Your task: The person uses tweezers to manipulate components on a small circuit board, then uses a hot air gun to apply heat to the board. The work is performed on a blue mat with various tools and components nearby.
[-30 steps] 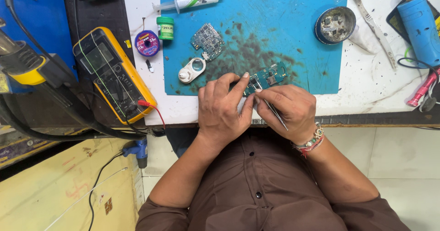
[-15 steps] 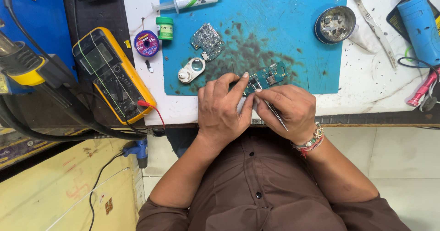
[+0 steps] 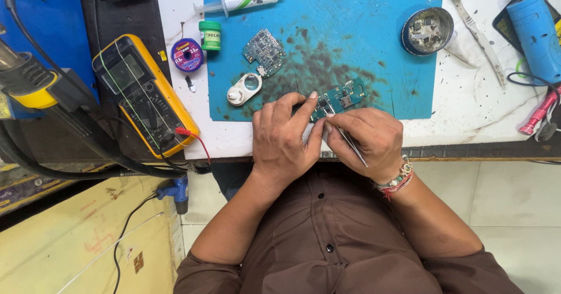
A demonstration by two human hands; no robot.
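A small green circuit board (image 3: 343, 97) lies on the blue work mat (image 3: 362, 31) near the bench's front edge. My left hand (image 3: 285, 139) presses on the board's near end, the index finger stretched along it. My right hand (image 3: 368, 141) grips thin metal tweezers (image 3: 349, 141), whose tip touches the board beside my left fingertip. The part of the board under my fingers is hidden.
On the mat lie a second circuit board (image 3: 264, 50) and a white ring-shaped part (image 3: 245, 89). A yellow multimeter (image 3: 146, 95), solder spool (image 3: 187, 54), green pot (image 3: 210, 35), syringe tube (image 3: 245, 1), round tin (image 3: 428, 31), spare tweezers (image 3: 474, 26) and blue tool (image 3: 534, 31) surround it.
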